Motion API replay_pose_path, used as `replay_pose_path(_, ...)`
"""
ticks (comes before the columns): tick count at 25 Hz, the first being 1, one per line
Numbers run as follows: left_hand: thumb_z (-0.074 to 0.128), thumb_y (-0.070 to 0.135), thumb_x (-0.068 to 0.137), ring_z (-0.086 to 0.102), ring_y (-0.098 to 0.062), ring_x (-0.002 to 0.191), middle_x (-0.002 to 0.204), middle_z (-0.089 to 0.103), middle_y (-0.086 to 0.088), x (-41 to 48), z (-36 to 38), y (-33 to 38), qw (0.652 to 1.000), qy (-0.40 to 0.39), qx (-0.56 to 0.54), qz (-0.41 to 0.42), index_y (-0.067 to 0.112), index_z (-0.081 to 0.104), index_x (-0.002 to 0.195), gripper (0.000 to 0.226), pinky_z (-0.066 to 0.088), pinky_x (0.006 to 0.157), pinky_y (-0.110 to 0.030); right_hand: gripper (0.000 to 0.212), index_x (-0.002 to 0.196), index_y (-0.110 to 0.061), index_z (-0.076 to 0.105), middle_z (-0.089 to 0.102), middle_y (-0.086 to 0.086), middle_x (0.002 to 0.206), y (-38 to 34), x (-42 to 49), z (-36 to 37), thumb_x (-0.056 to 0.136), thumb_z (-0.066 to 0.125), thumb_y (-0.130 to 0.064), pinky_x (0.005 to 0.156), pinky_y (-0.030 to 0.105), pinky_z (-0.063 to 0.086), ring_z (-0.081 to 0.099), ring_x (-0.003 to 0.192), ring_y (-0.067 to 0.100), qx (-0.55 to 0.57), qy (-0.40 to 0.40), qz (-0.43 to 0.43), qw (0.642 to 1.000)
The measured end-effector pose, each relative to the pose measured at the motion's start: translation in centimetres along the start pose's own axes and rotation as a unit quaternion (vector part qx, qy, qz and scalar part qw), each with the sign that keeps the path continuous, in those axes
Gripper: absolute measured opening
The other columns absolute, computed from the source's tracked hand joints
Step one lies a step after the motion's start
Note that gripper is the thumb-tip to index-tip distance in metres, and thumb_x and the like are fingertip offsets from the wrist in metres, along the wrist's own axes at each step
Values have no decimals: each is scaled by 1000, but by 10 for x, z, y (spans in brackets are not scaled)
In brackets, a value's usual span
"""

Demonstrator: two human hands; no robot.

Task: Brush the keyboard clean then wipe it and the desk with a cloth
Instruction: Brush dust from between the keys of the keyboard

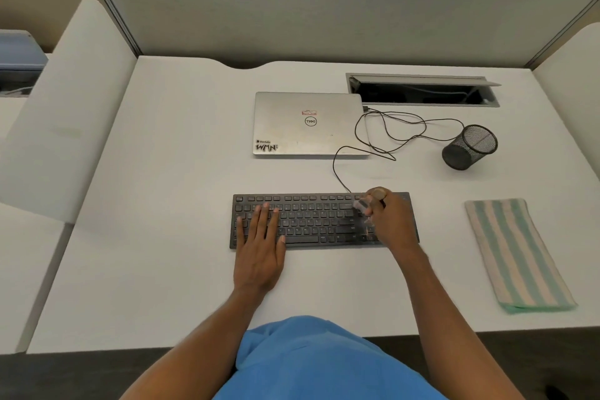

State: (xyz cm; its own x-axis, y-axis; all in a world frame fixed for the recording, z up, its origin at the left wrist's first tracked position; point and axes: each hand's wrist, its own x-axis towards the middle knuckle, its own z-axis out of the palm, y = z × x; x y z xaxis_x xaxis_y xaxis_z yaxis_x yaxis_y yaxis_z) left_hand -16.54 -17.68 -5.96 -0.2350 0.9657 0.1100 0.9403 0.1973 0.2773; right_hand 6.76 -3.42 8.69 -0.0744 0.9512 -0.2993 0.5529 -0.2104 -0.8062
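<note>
Black keyboard (318, 221) is lying at the front middle of a white desk (162, 172). The left hand (259, 243) is resting flat on its left keys, fingers straight. The right hand (393, 224) is gripping a blurred brush (362, 204) over the right keys. A striped cloth (516, 253) is lying apart to the right, a closed laptop (308, 123) behind.

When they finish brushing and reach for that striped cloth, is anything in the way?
Nothing visible. Only bare desk lies between the right hand, gripping the brush over the right end of the keyboard, and the cloth. The mesh cup and cable sit farther back.
</note>
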Motion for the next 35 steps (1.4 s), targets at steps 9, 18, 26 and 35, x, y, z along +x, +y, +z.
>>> replay_pose_path(9, 30, 41, 110, 8, -22, 164, 176, 18, -5, 1, -1, 2, 1000, 4, 12, -17, 17, 27, 167, 61, 2, 125, -71, 31, 87, -3, 66, 73, -1, 77, -30, 38, -23, 103, 58, -28, 52, 2, 42, 66, 63, -13, -42, 42, -70, 996)
replay_pose_path(18, 29, 42, 110, 6, -21, 164, 176, 16, -4, 1, -2, 2, 1000, -1, 15, -20, 18, 24, 168, 62, 4, 126, -71, 29, 92, 4, 61, 67, 2, 73, -21, 56, -9, 106, 53, -20, 45, 6, 39, 59, 47, -11, -110, -16, -44, 993)
replay_pose_path(26, 27, 43, 110, 9, -22, 164, 176, 18, -4, 1, -2, 2, 999, -4, 21, -24, 17, 26, 167, 63, 5, 126, -71, 31, 86, -1, 65, 72, 6, 71, -21, 62, -12, 105, 53, -21, 51, 4, 41, 62, 57, -14, -97, 22, -69, 993)
replay_pose_path(35, 28, 43, 109, 10, -23, 164, 176, 18, -5, 1, -2, 2, 999, -8, 22, -23, 17, 26, 167, 63, 6, 125, -71, 32, 77, 1, 61, 67, 7, 68, -1, 60, -35, 103, 56, -17, 50, 8, 47, 65, 55, -5, -131, 71, -71, 986)
